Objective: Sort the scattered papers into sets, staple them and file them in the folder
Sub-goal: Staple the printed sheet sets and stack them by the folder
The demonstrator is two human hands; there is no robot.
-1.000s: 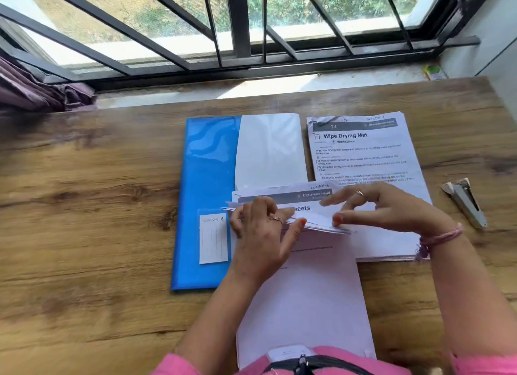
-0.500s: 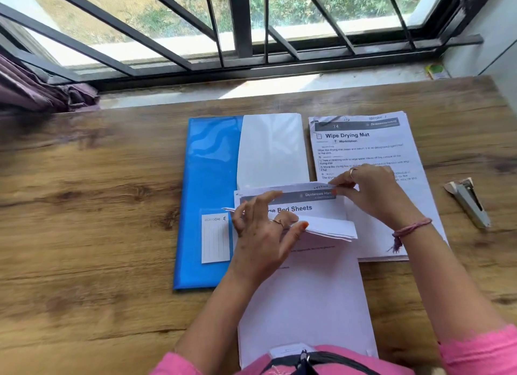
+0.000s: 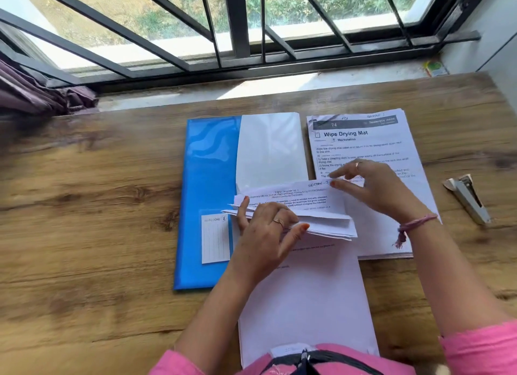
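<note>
The left hand (image 3: 268, 232) holds back a sheaf of folded-over white printed pages (image 3: 316, 220); its fingers (image 3: 243, 209) and thumb are curled round the fold, gripping the turned sheets so that the page beneath stays exposed. That exposed white printed page (image 3: 293, 197) carries a handwritten section mark at its top corner, and the right hand (image 3: 375, 190) reaches there, fingertips (image 3: 334, 183) narrowed to a light pinch at that corner. Whether they actually have the sheet caught or only touch it, I cannot tell. This looks like leafing through to read the headings, so the sorting step seems under way and stapling not yet begun.

Toward the person from the left fingers, the rest of the long white paper stack (image 3: 305, 304) lies flat. Just beyond and under the right fingers sits a second white stack headed "Wipe Drying Mat" (image 3: 361, 139), probably a set put aside. To the left of the left fingers lies the glossy blue plastic folder (image 3: 207, 178), shut, with a white label, and a blank white sheet (image 3: 271, 148) lies over its right part. The small metal stapler (image 3: 467, 198) rests well apart, to the right of the right hand.

Everything sits on a wood-grain tabletop (image 3: 98, 206) pushed against a barred window (image 3: 237, 24), sunlit, with dark purple cloth (image 3: 42, 94) at the sill's left end.
</note>
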